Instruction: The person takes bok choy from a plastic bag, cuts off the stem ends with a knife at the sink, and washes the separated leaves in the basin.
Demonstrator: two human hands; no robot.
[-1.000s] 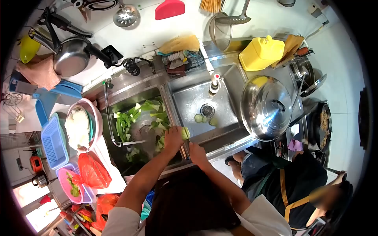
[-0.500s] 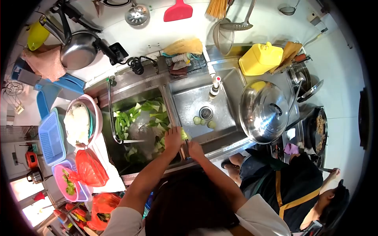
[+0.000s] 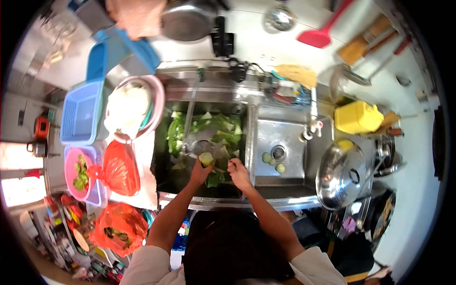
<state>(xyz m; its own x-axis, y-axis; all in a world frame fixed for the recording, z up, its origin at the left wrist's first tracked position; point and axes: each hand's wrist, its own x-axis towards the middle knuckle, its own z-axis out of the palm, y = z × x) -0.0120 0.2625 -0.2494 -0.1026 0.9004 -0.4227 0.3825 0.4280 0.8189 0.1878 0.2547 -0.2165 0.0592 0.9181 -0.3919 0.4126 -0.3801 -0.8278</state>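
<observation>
My left hand [image 3: 200, 173] is closed around a pale green leafy vegetable [image 3: 206, 158], its light cut end facing up, over the left sink basin. Near the divider, my right hand [image 3: 239, 173] is curled closed beside it; what its fingers hold is too small and blurred to make out. Loose green leaves [image 3: 176, 135] float in the water of the left basin [image 3: 161, 166]. A thin tap [image 3: 192, 102] reaches down into that basin. Round pale green cut pieces [image 3: 280, 168] lie by the drain of the right basin [image 3: 289, 133].
A large metal lid [image 3: 339, 178] and a yellow jug [image 3: 356, 117] stand right of the sink. To the left are a pink basin [image 3: 159, 97], a blue basket [image 3: 80, 116] and a red plastic bag [image 3: 124, 168]. Another person's dark clothing [image 3: 351, 254] shows at lower right.
My view has turned left, so the sink sits further right. My left hand has moved from the divider over the left basin with the vegetable; my right hand has also shifted over that basin.
</observation>
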